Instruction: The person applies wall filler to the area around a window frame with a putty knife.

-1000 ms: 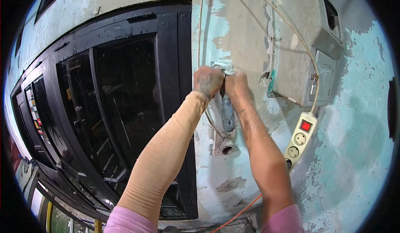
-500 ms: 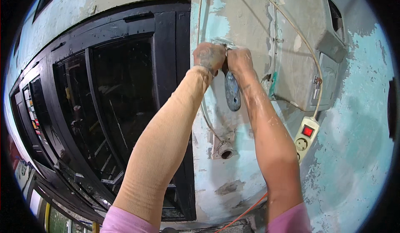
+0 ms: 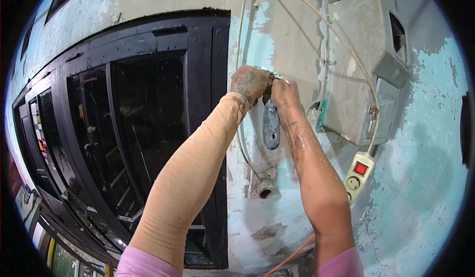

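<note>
Both my hands are up against the wall point(image 3: 292, 27), whose turquoise paint is partly gone and shows grey-beige beneath. Between them is a scraper point(image 3: 271, 126) with a blue-grey, paint-smeared handle pointing down. My left hand point(image 3: 250, 82), below a beige sleeve, closes on the left side of its blade end. On the other side, my right hand point(image 3: 286, 93) is closed as well, with pale flecks on the forearm. The fingers and the wall hide most of the blade. Bits of loosened paint show at the top of the hands.
A black framed door with glass panes point(image 3: 151, 94) stands to the left. On the right hang a grey box point(image 3: 358, 64), a cable point(image 3: 363, 71) and a white power strip with a red switch point(image 3: 360, 175). A pipe stub point(image 3: 266, 192) sticks out below my hands.
My hands and the scraper have come down the wall together, and the handle now hangs straighter. The whole view has shifted slightly.
</note>
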The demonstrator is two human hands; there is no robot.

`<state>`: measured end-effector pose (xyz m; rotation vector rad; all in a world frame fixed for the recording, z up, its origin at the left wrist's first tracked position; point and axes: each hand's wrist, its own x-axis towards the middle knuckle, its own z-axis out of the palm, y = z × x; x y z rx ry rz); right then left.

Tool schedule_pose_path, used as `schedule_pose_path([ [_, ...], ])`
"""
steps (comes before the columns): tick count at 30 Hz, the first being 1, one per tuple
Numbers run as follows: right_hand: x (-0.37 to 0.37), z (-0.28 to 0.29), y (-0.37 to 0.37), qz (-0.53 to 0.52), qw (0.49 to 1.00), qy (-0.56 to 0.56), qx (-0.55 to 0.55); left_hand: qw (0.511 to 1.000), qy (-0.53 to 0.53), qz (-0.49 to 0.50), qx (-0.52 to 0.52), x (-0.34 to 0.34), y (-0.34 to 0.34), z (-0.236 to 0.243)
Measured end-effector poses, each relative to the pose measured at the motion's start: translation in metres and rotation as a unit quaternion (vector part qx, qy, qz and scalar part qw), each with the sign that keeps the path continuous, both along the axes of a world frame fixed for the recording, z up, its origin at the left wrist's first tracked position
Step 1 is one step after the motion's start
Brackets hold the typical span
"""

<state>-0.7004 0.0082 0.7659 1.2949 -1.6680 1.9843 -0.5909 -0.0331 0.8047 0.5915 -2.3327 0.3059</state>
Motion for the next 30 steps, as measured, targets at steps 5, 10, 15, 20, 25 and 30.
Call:
schedule_pose_path([
  [5, 0.027, -0.008, 0.005, 0.042, 0.996, -0.018, -0.083, 0.987, 0.056, 0.021, -0.146, -0.007, -0.026, -0.016],
  [10, -0.053, 0.042, 0.001, -0.161, 0.943, 0.267, 0.115, 0.982, 0.168, -0.071, 0.057, -0.043, -0.022, 0.036],
  [15, -0.028, 0.104, 0.01, -0.134, 0.987, 0.08, 0.046, 0.98, 0.182, -0.051, 0.068, -0.053, -0.019, 0.096],
  [20, -0.038, 0.089, 0.01, -0.178, 0.965, 0.191, -0.018, 0.997, 0.066, -0.006, -0.029, -0.05, -0.013, 0.08],
  [25, -0.064, -0.056, -0.006, -0.222, 0.968, 0.113, 0.01, 0.978, 0.164, -0.082, 0.094, -0.049, -0.003, -0.056],
  [30, 0.0, -0.125, 0.021, -0.123, 0.991, 0.052, 0.005, 0.93, 0.281, -0.112, 0.209, -0.033, -0.003, -0.149],
])
